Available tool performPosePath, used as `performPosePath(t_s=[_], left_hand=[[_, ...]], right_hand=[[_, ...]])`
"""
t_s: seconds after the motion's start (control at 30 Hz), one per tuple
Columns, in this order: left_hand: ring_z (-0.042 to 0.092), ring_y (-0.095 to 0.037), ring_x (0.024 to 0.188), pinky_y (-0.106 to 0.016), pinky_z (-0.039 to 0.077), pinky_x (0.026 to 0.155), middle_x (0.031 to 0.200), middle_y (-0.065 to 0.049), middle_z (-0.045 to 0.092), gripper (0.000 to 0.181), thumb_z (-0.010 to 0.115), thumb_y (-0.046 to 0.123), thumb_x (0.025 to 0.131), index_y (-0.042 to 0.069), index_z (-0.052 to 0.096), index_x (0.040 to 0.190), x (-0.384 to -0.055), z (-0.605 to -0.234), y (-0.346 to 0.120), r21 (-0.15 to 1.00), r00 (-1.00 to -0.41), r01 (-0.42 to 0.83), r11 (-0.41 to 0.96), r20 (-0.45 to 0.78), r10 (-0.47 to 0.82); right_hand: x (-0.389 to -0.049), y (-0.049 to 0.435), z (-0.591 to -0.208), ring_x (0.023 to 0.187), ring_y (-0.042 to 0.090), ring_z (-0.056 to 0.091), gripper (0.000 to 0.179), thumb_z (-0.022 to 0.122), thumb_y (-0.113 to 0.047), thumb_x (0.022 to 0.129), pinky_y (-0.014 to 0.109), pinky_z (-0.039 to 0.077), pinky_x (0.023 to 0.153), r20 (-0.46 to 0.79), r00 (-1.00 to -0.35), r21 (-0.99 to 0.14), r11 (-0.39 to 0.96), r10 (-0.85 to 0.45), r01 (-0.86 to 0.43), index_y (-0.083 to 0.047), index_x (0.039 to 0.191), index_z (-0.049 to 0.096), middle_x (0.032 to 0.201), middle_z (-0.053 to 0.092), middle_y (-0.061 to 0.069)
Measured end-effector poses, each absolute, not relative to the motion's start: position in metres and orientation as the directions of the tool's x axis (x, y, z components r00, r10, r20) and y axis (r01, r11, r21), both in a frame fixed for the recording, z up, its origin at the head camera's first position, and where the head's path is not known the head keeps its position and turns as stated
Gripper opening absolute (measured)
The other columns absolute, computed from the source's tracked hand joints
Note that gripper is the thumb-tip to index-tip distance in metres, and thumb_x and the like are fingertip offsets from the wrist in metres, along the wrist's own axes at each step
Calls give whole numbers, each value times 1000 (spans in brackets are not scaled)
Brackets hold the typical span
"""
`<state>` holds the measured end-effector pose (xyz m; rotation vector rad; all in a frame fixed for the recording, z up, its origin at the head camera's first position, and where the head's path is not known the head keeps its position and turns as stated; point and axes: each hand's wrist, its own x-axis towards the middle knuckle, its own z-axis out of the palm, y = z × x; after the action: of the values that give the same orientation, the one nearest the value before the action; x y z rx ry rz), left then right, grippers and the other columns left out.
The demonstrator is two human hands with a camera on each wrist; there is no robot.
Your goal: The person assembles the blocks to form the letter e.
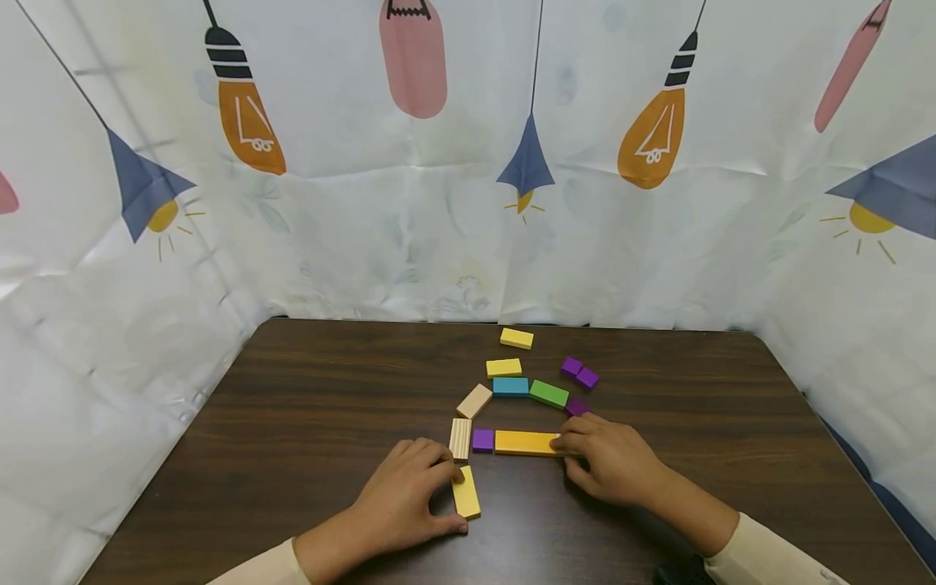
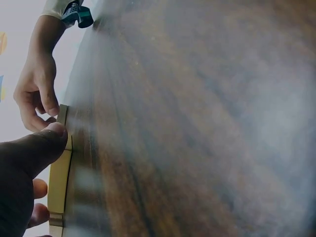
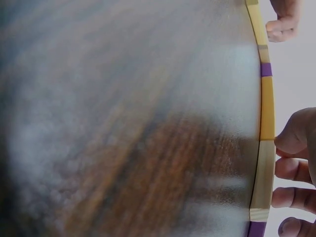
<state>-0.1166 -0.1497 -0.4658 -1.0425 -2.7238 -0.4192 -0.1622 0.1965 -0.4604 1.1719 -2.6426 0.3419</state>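
A row of small blocks curves across the brown table in the head view. My left hand [image 1: 409, 491] holds a yellow block [image 1: 468, 494] at the near left, thumb by its near end and index finger at its far end. Farther along stand a striped wood block [image 1: 460, 439] and a purple block [image 1: 483, 440]. My right hand [image 1: 610, 459] touches the right end of the long orange block [image 1: 525, 443] with loosely bent fingers. In the right wrist view, a pale wood block [image 3: 263, 180] lies under those fingertips; in the head view the hand hides it.
Behind lie a tan block [image 1: 474, 401], a blue block [image 1: 510, 387], a green block [image 1: 549, 394] and a purple block [image 1: 577, 407] partly covered by the right hand. Two yellow blocks [image 1: 516, 338] and two purple blocks [image 1: 587, 378] stand farther back. A printed cloth [image 1: 409, 236] surrounds the table.
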Motion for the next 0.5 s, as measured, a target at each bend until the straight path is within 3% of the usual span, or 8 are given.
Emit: performPosePath(t_s=[0.5], left_hand=[[55, -14, 106, -43, 44, 95, 106, 10, 59, 50, 84, 66, 73, 26, 71, 101, -122, -468, -148, 188, -740, 663, 724, 304, 599]], right_hand=[[-162, 197, -460, 92, 12, 61, 21, 76, -19, 87, 30, 55, 66, 301, -653, -119, 652, -695, -749, -19, 108, 79, 105, 66, -6]])
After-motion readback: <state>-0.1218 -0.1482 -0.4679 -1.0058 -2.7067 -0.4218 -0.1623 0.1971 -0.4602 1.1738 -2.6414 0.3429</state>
